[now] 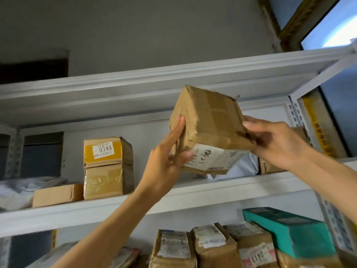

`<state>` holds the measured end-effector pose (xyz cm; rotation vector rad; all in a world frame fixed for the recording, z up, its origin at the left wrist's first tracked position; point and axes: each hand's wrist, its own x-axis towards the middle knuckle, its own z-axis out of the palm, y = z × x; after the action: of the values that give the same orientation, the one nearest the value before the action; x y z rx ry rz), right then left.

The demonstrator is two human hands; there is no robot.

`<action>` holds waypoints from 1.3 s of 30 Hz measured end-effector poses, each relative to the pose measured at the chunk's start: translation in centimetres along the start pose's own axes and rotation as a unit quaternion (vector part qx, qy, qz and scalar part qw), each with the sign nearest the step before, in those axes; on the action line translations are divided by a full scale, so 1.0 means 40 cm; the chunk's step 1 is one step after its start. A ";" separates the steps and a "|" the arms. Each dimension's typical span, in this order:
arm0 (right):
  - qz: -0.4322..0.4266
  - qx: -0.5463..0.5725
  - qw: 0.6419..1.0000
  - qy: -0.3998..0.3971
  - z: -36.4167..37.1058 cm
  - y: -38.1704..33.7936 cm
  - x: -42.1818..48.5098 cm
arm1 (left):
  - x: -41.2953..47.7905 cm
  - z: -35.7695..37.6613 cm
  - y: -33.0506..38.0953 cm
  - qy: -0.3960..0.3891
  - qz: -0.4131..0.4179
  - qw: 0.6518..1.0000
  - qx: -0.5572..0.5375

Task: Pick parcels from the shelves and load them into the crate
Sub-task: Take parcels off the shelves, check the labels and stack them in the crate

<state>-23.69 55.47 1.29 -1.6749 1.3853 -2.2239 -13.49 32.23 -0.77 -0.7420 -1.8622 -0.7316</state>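
Now both hands grasp the tilted box (210,130) above the shelf (193,188): left hand (170,155) on its left side, right hand (270,140) at its right; crate unseen.

Of the person, only two hands and their forearms are shown. The left hand (166,157) and the left forearm (116,219) are seen bare along the whole stretch in view, and the same is seen of the right hand (274,142) and the right forearm (328,180). The forearms are slender and the wrists narrow. The fingers are long and thin. Short nails can be made out on the left fingers (178,128) and on the right thumb (249,124), though fine detail is softened by blur. What is worn higher up cannot be told, since the upper arms are cut off by the frame.
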 end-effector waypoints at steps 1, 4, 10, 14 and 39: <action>0.000 -0.025 0.999 -0.022 -0.006 -0.005 -0.002 | 0.006 -0.006 0.001 0.023 -0.010 0.999 -0.026; -0.013 -0.106 0.994 -0.031 0.003 0.006 0.000 | 0.026 -0.028 0.002 0.062 -0.042 0.996 -0.050; -0.026 -0.084 0.996 0.033 0.026 0.063 0.004 | -0.022 -0.014 -0.029 0.025 -0.074 0.988 -0.133; -0.036 -0.100 0.993 0.048 0.029 0.099 0.024 | -0.021 -0.037 -0.050 0.037 -0.095 0.986 -0.133; 0.013 -0.384 0.923 0.024 0.203 0.374 0.298 | -0.036 -0.224 -0.296 0.074 -0.243 0.933 0.255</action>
<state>-29.15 35.45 0.70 -1.7276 2.4934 -1.8051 -16.95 17.70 -0.88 0.1120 -1.9913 -0.5422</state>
